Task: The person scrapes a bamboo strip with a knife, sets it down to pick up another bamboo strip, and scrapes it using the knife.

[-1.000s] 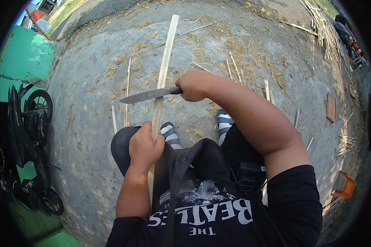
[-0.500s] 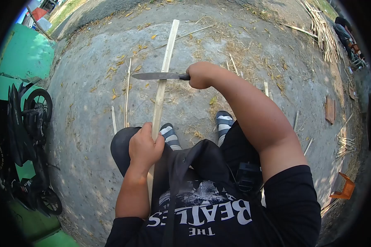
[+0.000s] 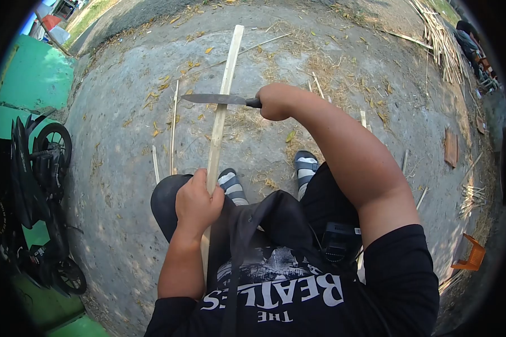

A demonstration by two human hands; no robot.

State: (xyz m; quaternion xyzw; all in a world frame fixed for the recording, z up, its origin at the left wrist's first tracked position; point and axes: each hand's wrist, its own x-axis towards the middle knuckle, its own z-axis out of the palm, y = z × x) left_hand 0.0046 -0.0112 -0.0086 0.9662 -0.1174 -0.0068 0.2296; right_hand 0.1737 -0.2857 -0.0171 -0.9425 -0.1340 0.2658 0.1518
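My left hand [image 3: 199, 201] is wrapped round the lower part of a long pale strip of wood or bamboo [image 3: 217, 146]. The strip slants up and away from me, past my left knee, with its far end over the ground. In my right hand [image 3: 274, 102] is the dark handle of a long knife [image 3: 213, 99]. Its blade points left and lies across the strip, well beyond my left hand. My fingers are closed around the handle.
A black motorcycle [image 3: 45, 202] stands at the left by a green wall [image 3: 39, 76]. Thin strips [image 3: 174, 126] and dry leaves lie on the concrete. At the right are a strip pile [image 3: 441, 45], a brown block [image 3: 451, 147], an orange plastic object [image 3: 470, 254] and a person [image 3: 469, 42].
My right hand and the knife have moved away from me along the strip, and slightly right. The blade has turned more level. My left hand has kept its hold.
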